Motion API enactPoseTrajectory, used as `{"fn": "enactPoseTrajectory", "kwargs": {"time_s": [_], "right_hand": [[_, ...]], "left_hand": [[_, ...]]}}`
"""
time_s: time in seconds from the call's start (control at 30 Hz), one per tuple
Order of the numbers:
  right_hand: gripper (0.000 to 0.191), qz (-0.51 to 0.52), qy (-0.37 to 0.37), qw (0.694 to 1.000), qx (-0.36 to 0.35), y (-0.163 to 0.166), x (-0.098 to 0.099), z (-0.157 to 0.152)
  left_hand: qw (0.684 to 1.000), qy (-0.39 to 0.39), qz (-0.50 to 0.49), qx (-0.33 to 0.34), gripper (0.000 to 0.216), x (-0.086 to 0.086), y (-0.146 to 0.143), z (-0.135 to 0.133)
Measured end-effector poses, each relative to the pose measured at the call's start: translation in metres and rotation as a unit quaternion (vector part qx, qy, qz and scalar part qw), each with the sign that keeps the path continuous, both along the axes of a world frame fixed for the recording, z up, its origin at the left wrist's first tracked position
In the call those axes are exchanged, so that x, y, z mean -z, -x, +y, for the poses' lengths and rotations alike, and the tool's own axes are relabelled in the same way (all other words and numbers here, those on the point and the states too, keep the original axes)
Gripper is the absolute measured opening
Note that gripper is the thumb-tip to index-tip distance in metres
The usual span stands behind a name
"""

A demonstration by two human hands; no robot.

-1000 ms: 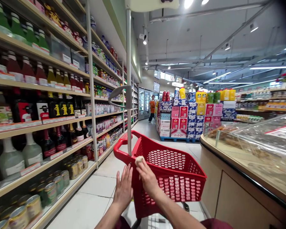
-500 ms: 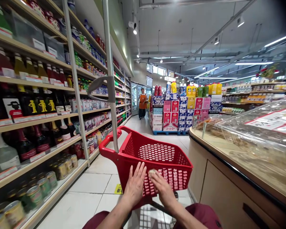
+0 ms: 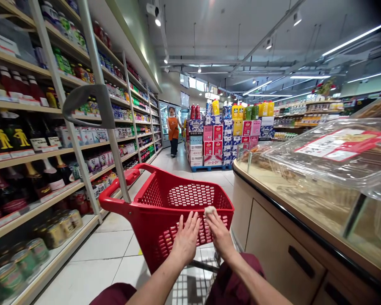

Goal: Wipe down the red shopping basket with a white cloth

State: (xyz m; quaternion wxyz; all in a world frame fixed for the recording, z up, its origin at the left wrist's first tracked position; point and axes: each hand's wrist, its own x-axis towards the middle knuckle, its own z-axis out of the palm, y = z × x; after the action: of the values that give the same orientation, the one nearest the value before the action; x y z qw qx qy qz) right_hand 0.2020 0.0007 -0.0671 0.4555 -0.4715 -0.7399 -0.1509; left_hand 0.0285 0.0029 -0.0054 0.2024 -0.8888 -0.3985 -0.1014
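Observation:
A red plastic shopping cart [image 3: 146, 220] with perforated sides stands in front of me. A grey pole [image 3: 108, 76] rises from its handle end and carries a grey plastic loop [image 3: 87, 106]. My left hand [image 3: 187, 239] lies flat against the near side of the basket, its fingers stretched out and apart. Beside it, my right hand [image 3: 220, 231] reaches to the basket's upper rim. A small crumpled white wad [image 3: 210, 210], tissue-like, shows at its fingertips. The thumb of this hand is hidden. The part of the basket floor I can see holds nothing recognisable.
Drink shelves [image 3: 51, 148] run along the left. A counter [image 3: 266, 216] with clear plastic food covers [image 3: 330, 152] curves along the right. Ahead stand stacked drink cartons [image 3: 212, 144] on a blue pallet [image 3: 211, 167], and a person in an orange apron [image 3: 173, 127] on the tiled aisle.
My view has moved forward and turned slightly right. Both hands have shifted up along the basket, the right one reaching its rim. The person ahead has changed stance.

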Motion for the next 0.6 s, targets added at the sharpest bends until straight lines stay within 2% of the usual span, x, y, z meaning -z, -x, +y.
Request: {"fn": "enactPoseTrajectory", "kwargs": {"time_s": [0.13,0.3,0.47,0.6], "right_hand": [[0.047,-0.024,0.063,0.998,-0.014,-0.017,0.014,-0.005],[0.047,0.035,-0.005,0.998,0.046,-0.042,0.008,-0.001],[0.047,-0.011,0.088,0.996,0.021,-0.060,0.019,-0.004],[0.053,0.078,0.032,0.992,0.091,-0.076,0.014,-0.002]], "left_hand": [[1.000,0.015,0.015,0.018,0.072,-0.003,-0.015,-0.002],[0.999,0.032,0.008,-0.004,0.070,-0.007,-0.032,-0.004],[0.999,0.038,0.004,0.020,0.073,-0.005,-0.048,-0.005],[0.999,0.040,0.007,0.019,0.076,-0.003,-0.056,-0.005]]}}
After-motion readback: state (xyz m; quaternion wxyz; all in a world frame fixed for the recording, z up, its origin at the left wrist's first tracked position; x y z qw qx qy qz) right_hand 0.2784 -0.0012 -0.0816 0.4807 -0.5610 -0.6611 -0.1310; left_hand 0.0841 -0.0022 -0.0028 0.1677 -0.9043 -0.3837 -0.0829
